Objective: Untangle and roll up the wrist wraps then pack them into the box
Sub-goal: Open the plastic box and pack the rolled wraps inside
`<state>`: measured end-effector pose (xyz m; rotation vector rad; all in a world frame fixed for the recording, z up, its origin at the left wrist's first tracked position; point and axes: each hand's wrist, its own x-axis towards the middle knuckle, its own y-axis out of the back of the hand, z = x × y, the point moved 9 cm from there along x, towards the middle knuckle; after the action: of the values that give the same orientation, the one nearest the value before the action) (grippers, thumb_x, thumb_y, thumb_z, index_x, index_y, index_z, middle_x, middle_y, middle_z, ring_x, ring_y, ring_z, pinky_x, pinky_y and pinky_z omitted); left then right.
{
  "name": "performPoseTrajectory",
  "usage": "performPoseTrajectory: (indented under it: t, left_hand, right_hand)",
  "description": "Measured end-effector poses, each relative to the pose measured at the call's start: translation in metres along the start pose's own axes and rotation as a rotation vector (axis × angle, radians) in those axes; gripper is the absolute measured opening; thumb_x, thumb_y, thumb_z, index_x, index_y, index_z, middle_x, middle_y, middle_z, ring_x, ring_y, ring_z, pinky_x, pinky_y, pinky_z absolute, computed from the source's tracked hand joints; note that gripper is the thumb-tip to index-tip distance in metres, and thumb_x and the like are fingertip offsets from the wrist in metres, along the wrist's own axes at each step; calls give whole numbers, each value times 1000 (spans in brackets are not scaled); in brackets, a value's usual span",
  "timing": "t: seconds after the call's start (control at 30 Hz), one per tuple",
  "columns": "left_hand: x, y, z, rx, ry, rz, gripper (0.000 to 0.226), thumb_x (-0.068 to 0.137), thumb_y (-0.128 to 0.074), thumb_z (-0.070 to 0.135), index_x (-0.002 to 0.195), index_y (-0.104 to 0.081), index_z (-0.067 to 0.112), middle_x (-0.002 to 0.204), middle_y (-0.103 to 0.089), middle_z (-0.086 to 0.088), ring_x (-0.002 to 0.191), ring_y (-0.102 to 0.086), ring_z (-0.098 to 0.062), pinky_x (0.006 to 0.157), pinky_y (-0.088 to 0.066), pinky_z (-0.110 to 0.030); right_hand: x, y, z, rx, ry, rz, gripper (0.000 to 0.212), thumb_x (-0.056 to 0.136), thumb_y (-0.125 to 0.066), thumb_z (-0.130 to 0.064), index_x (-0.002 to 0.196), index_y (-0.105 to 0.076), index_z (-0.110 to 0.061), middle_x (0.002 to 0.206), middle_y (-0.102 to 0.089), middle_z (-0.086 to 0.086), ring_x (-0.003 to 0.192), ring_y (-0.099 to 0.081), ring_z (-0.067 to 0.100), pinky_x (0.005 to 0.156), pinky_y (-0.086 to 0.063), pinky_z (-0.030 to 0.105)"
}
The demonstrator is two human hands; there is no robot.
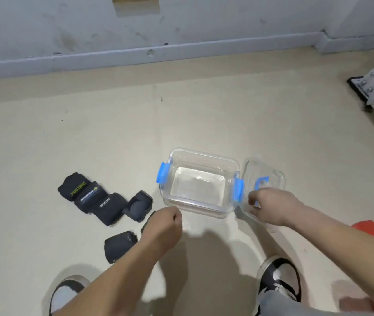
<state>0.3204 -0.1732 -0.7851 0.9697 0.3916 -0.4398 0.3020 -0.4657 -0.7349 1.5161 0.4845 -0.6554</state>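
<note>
On the floor [113, 133], just left of the open box [202, 153], the wrist wraps [97, 199] lie in a loose black heap, none packed yet. Main risk, imo: the lid [270, 176], tilted on edge right beside the box, slips or drops back over the opening if the grip eases, & the light box skids if bumped. R hand [272, 204] reaches fwd, fingers curled round the lid's near edge; L hand [163, 226] hangs low btwn wraps & box, fingers curled, can't tell if it pinches anything.
</note>
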Motion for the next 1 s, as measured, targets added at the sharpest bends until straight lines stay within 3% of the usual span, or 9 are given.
performPoseTrajectory:
  t: [0.13, 0.27, 0.4, 0.57, 0.63, 0.7, 0.77, 0.9, 1.0]
  left_hand:
    - [-14, 7, -60, 118, 96, 9, 29, 104, -49, 25, 75, -47, 29, 80, -53, 7, 64, -43, -6, 60, -39, -22]
    - [-28, 40, -114, 218, 135, 293, 8, 88, -69, 25, 93, -64, 22, 101, -54, 0, 84, -51, -25, 57, -38, -31]
    - [-30, 16, -160, 295, 246, -47, 58, 85, -61, 41, 139, -41, 43, 145, -31, 5, 134, -33, -23, 97, -45, -40]
    - [-24, -5, -170, 490, 143, -101, 85, 93, -65, 26, 162, -17, 37, 163, -22, 3, 153, -21, -25, 96, -52, -31]
    - [-19, -9, -178, 520, 145, -103, 88, 94, -66, 27, 163, -13, 38, 161, -27, 4, 154, -20, -24, 94, -54, -29]
    - [-13, -8, -182, 512, 138, -123, 85, 95, -65, 31, 162, -15, 40, 154, -34, 4, 149, -28, -23, 90, -54, -30]
    - [-9, -6, -182, 464, 138, -163, 79, 90, -64, 34, 158, -24, 41, 143, -42, 4, 134, -39, -24, 82, -52, -32]
    - [-8, 9, -170, 182, 240, -161, 58, 71, -63, 60, 121, -45, 37, 110, -58, 7, 99, -62, -21, 78, -55, -33]
    - [-12, 22, -147, -116, 294, -115, 42, 66, -66, 58, 98, -51, 36, 79, -73, 7, 73, -71, -13, 69, -60, -34]
  right_hand:
    - [-13, 67, -82, -51, 202, -21, 18, 101, -55, -49, 107, -62, -34, 119, -66, -8, 100, -59, 18, 82, -48, 31]
    - [-7, 56, -193, -167, 422, -45, 24, 102, -54, -43, 117, -65, -29, 118, -66, -4, 109, -63, 25, 82, -49, 32]
    - [24, -23, -279, -119, 513, -72, 38, 94, -61, -20, 132, -56, -26, 126, -53, 4, 117, -56, 29, 77, -42, 35]
    - [54, -112, -312, -304, 559, 24, 77, 80, -75, -11, 146, -38, -21, 160, -25, 16, 152, -20, 38, 96, -41, 50]
    - [59, -119, -313, -313, 614, 95, 82, 76, -82, -16, 146, -41, -21, 161, -33, 17, 153, -26, 40, 99, -42, 56]
    - [66, -106, -307, -364, 612, 199, 76, 69, -88, -22, 137, -53, -21, 138, -57, 14, 129, -53, 40, 89, -49, 51]
    - [73, -97, -297, -354, 563, 181, 71, 73, -84, -20, 136, -51, -18, 125, -58, 13, 114, -56, 37, 87, -46, 47]
    - [61, -64, -276, 303, 412, -213, 42, 78, -80, -44, 107, -53, -32, 103, -64, -8, 96, -63, 16, 78, -51, 34]
    - [43, -20, -266, 690, 466, -472, 32, 76, -83, -45, 101, -70, -30, 97, -78, -8, 89, -76, 11, 83, -63, 34]
